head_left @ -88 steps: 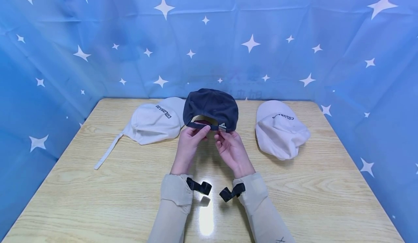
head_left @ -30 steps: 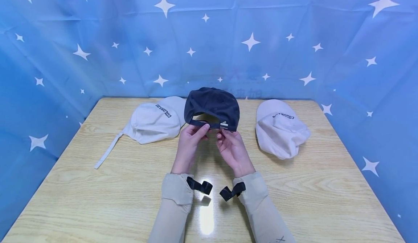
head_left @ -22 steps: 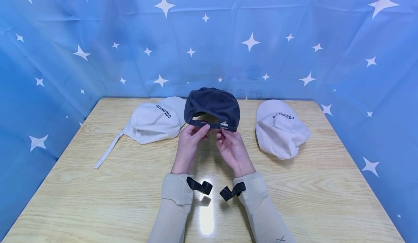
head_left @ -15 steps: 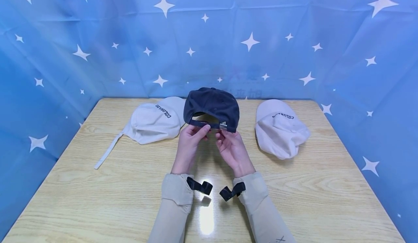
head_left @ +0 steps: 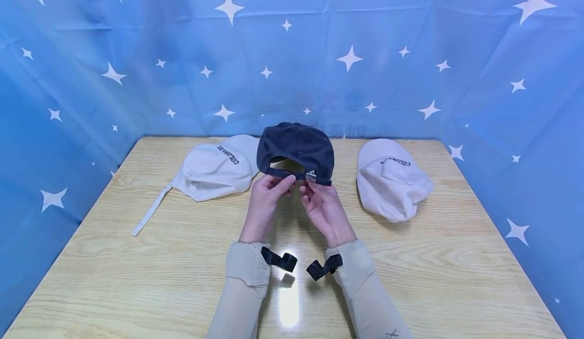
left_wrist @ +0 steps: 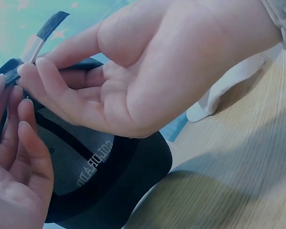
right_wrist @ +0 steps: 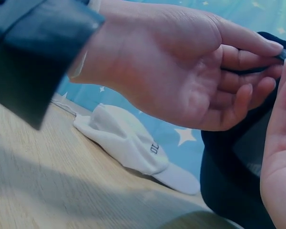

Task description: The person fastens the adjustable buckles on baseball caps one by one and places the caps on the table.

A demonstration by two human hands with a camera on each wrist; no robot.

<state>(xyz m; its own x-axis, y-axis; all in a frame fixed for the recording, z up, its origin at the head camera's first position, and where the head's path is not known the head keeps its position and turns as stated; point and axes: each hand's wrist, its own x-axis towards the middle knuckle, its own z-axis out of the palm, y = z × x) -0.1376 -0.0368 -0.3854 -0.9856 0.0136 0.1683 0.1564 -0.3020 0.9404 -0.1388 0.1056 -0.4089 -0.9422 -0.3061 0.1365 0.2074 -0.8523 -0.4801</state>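
A dark navy cap (head_left: 296, 146) is held up over the table with its back opening toward me. My left hand (head_left: 266, 199) pinches its adjuster strap (head_left: 277, 172) between thumb and fingers. On the other side, my right hand (head_left: 325, 207) pinches the strap just below the metal buckle (head_left: 311, 177), with its remaining fingers loosely curled. A short strap end (head_left: 324, 182) sticks out to the right of the buckle. In the left wrist view, light lettering (left_wrist: 94, 164) shows inside the cap. The cap's brim (left_wrist: 150, 167) points away from me.
A white cap (head_left: 216, 169) lettered COLORADO lies at the left, its loose strap (head_left: 152, 211) trailing toward the front. Another white cap (head_left: 392, 182) lies at the right. The wooden table (head_left: 150, 288) meets a blue starred curtain (head_left: 292, 90) at the back.
Over the last half second the buckle has shifted slightly left and down, and the strap end beside it stands out more from the navy cap. Both hands keep their grip nearly in place.
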